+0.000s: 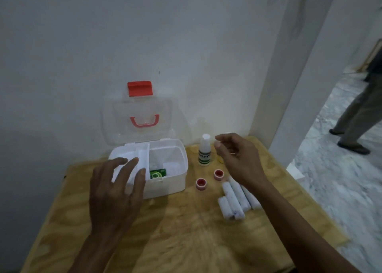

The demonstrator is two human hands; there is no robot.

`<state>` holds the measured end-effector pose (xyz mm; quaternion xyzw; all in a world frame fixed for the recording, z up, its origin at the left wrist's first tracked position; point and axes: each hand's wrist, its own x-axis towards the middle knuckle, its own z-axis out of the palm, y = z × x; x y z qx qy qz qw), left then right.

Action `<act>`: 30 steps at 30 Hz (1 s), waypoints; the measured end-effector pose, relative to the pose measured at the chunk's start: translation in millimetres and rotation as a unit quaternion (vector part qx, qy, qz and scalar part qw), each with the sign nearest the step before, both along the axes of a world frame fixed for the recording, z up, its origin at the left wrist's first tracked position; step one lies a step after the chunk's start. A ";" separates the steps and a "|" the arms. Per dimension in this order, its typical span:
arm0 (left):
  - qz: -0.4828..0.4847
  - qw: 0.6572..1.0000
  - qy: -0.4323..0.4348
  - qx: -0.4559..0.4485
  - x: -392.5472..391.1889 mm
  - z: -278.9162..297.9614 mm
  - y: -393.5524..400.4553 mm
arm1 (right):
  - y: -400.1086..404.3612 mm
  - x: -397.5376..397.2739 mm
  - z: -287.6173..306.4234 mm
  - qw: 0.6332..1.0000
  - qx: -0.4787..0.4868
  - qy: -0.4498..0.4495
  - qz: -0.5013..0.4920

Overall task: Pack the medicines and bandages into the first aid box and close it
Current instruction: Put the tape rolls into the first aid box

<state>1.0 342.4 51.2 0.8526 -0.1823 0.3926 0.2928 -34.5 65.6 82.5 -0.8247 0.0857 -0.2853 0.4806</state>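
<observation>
The white first aid box [175,181] stands on the wooden table, its clear lid [138,117] with a red handle and red latch propped up against the wall. A green packet [158,173] lies inside it. My left hand [115,190] hovers with spread fingers over the box's front left corner, holding nothing. My right hand [237,159] floats just right of a white bottle with a green label [204,151], fingers loosely curled and empty. Two red-centred tape rolls [201,183] [219,174] and several white bandage rolls [235,200] lie to the right of the box.
The table [186,231] stands against a white wall, with its right edge beside a white pillar [299,86]. A small yellowish thing [220,160] is partly hidden under my right hand. Another person's legs [357,115] are on the marble floor at far right.
</observation>
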 end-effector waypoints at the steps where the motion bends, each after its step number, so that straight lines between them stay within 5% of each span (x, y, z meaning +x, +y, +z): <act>1: -0.016 1.000 -0.017 -0.015 -12.9 1.2 -11.7 | -9.1 -4.6 -10.0 0.999 -0.014 0.007 -0.032; 6: -0.112 0.988 0.095 -0.037 -51.5 -27.2 -74.6 | -26.9 -15.3 -62.8 0.988 -0.092 0.077 -0.097; 11: -0.080 0.965 0.250 -0.009 -53.3 -64.3 -117.2 | -19.0 -9.7 -91.2 0.968 -0.172 0.141 -0.113; 30: -0.009 0.974 0.211 0.078 -33.2 -80.2 -133.6 | -10.7 -5.1 -88.1 0.950 -0.220 0.210 -0.072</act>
